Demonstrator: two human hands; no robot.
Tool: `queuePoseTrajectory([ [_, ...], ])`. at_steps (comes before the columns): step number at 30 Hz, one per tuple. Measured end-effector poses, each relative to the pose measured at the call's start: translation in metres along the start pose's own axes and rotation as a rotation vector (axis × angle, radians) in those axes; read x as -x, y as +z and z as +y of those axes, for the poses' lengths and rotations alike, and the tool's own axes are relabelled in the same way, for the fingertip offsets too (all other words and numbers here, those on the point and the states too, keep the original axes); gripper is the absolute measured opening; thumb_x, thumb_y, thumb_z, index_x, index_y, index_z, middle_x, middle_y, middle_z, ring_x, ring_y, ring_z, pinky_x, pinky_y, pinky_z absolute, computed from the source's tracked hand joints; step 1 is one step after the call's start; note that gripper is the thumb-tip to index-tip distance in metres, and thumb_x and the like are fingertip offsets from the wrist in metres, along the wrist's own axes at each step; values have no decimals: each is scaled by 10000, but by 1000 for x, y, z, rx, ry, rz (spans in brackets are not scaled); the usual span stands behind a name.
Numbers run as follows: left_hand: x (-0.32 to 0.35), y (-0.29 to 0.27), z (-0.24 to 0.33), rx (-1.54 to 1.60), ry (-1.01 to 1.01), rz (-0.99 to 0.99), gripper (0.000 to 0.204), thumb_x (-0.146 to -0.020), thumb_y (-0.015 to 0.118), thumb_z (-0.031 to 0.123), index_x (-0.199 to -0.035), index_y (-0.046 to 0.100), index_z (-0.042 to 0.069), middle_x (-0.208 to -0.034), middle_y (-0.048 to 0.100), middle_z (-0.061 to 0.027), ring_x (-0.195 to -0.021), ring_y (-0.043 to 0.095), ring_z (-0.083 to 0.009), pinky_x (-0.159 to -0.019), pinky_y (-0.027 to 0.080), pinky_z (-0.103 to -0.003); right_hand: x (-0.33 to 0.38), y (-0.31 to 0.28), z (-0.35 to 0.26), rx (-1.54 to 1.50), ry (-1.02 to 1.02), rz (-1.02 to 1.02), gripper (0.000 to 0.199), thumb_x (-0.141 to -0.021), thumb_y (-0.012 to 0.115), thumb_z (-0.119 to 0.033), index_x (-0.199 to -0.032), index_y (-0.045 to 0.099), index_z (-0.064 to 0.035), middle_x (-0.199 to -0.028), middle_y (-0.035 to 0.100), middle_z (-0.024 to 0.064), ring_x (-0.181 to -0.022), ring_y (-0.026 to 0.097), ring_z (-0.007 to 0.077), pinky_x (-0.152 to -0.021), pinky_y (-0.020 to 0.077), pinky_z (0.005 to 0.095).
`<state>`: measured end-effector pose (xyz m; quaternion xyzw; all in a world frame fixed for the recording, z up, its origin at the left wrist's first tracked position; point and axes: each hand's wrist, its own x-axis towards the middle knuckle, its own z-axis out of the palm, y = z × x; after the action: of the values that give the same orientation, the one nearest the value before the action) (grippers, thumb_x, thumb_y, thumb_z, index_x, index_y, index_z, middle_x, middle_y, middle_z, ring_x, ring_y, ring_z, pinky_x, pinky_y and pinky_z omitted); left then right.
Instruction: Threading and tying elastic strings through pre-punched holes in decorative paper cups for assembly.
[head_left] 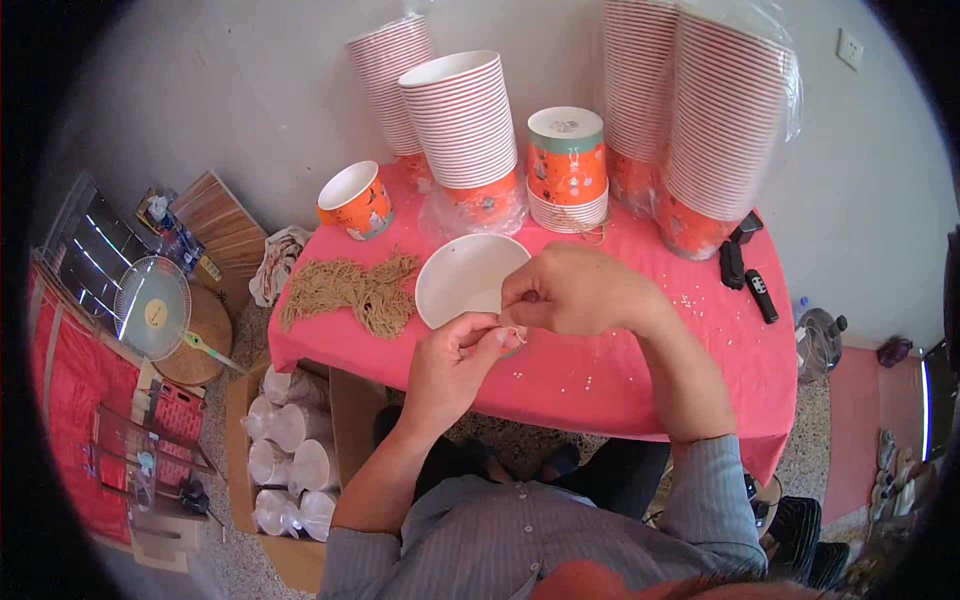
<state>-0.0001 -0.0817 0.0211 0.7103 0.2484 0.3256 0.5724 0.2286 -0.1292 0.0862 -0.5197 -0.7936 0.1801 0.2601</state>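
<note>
My left hand [455, 362] and my right hand [572, 292] meet over the front of a pink-covered table [620, 370]. Both pinch a thin tan string [512, 333] between fingertips, just beside the lower right rim of a white paper bowl [462, 277] seen from above. A loose bundle of tan strings [350, 290] lies left of the bowl. An orange patterned paper bowl [356, 200] stands tilted behind the bundle.
Tall stacks of orange-and-white paper bowls [462, 125] line the back of the table, some in clear plastic [725, 120]. A short stack [566, 165] stands centre back. Black devices [748, 275] lie at right. A cardboard box of bagged white lids [290, 455] sits on the floor at left, near a small fan [152, 308].
</note>
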Motion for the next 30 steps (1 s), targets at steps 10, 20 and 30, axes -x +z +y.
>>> queuePoseTrajectory([
  [10, 2, -3, -9, -150, 47, 97, 171, -1074, 683, 74, -1165, 713, -67, -1017, 800, -82, -910, 737, -91, -802, 591, -258, -9, 10, 4, -16, -41, 9, 172, -928, 775, -176, -1006, 793, -23, -840, 774, 170, -750, 758, 306, -706, 570, 422],
  [20, 6, -2, 8, -493, 102, 160, 106, -1039, 691, 58, -1087, 692, -37, -812, 713, -36, -747, 646, -45, -642, 508, -244, -14, 15, 6, -154, -4, 3, 223, -950, 744, -228, -996, 797, -16, -866, 764, 190, -802, 747, 347, -755, 572, 460],
  [30, -2, -13, -6, -127, 86, 157, 134, -1087, 645, 140, -1076, 708, 22, -809, 706, -18, -675, 579, -54, -604, 457, -240, -18, 17, 24, -217, -119, 35, 208, -989, 729, -136, -1153, 782, -21, -1004, 793, 151, -873, 748, 257, -827, 586, 387],
])
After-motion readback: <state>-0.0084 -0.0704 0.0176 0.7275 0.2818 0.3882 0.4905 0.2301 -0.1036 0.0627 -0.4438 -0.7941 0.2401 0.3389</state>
